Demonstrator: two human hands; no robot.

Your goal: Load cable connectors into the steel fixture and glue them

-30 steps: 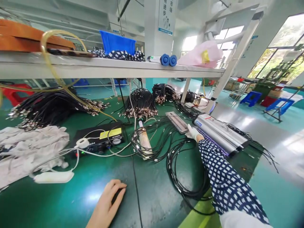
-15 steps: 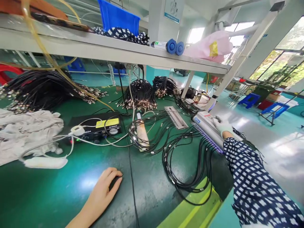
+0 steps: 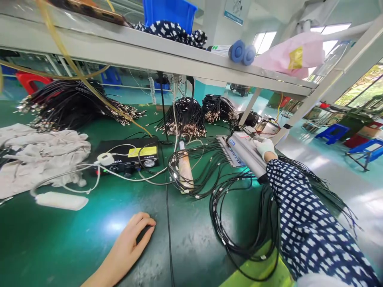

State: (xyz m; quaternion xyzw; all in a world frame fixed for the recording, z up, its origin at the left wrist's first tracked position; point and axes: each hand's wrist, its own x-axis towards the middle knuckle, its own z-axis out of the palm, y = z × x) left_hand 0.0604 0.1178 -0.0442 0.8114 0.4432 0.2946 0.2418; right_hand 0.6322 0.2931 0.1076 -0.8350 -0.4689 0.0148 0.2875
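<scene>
My bare left hand (image 3: 130, 245) lies on the green bench near the front edge, fingers curled over a small dark object I cannot name. My right hand (image 3: 265, 148), in a white glove with a blue-and-white chequered sleeve, rests on top of a long silver lamp unit (image 3: 245, 150), fingers wrapped over its far side. The unit partly covers a slotted metal jig (image 3: 225, 148). Thin black cables (image 3: 233, 199) with metal tips loop across the bench below the unit and the jig.
A black controller box (image 3: 131, 157) with a yellow label sits centre left, beside a white cloth pile (image 3: 38, 155) and a cylindrical handpiece (image 3: 185, 171). Bundles of black cables (image 3: 185, 115) lie at the back. A shelf (image 3: 143, 56) overhangs the bench, carrying a blue bin (image 3: 169, 12).
My right hand went from the jig to the silver unit and has slid it left, over the jig. My left hand has stayed put.
</scene>
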